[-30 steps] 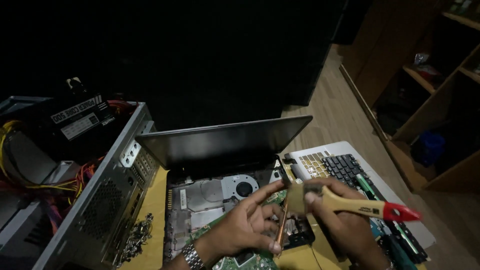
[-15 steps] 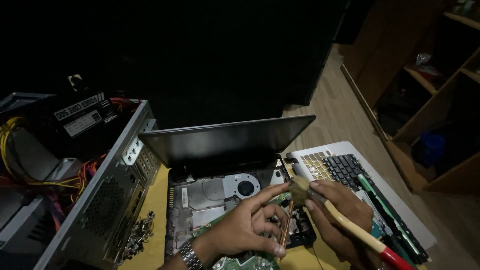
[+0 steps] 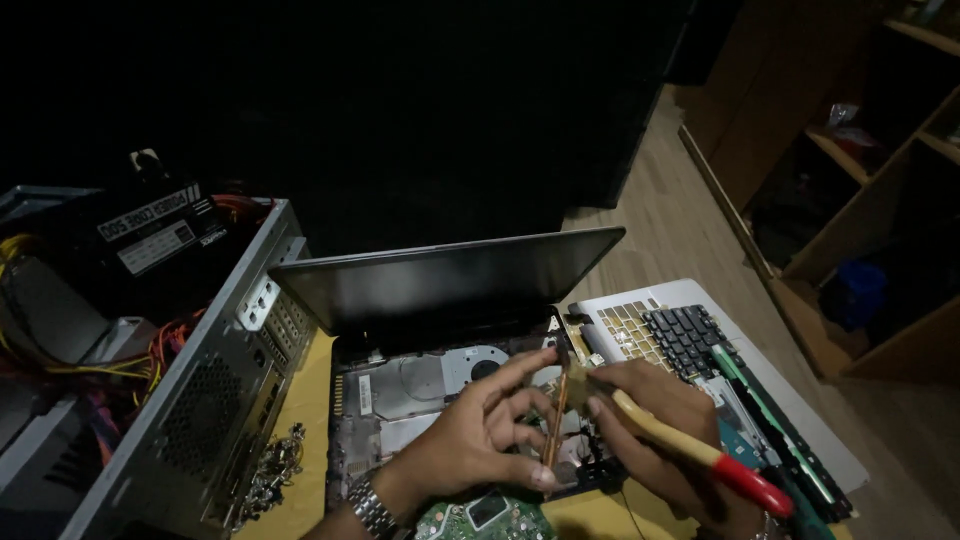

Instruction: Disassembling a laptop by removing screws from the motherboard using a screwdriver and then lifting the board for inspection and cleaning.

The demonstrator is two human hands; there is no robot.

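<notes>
An opened laptop (image 3: 420,385) with its keyboard cover removed lies on the yellow table, its lid (image 3: 450,275) tilted up. My left hand (image 3: 480,440) pinches a thin copper heat pipe (image 3: 555,425) upright over the laptop's inside, next to the round fan (image 3: 485,365). My right hand (image 3: 660,440) grips a small brush with a yellow and red handle (image 3: 690,450); its bristles touch the top of the copper pipe. A green circuit board (image 3: 485,518) shows under my left wrist, which wears a metal watch (image 3: 372,505).
An open grey desktop computer case (image 3: 190,400) with coloured cables stands at the left, several loose screws (image 3: 275,470) beside it. The removed keyboard cover (image 3: 690,340) lies at the right with a green memory stick (image 3: 760,400) on it. Wooden shelves (image 3: 880,180) stand at the far right.
My right hand has turned the brush: its red handle end swung from pointing right to pointing down and right, and the bristles came to the top of the copper pipe.
</notes>
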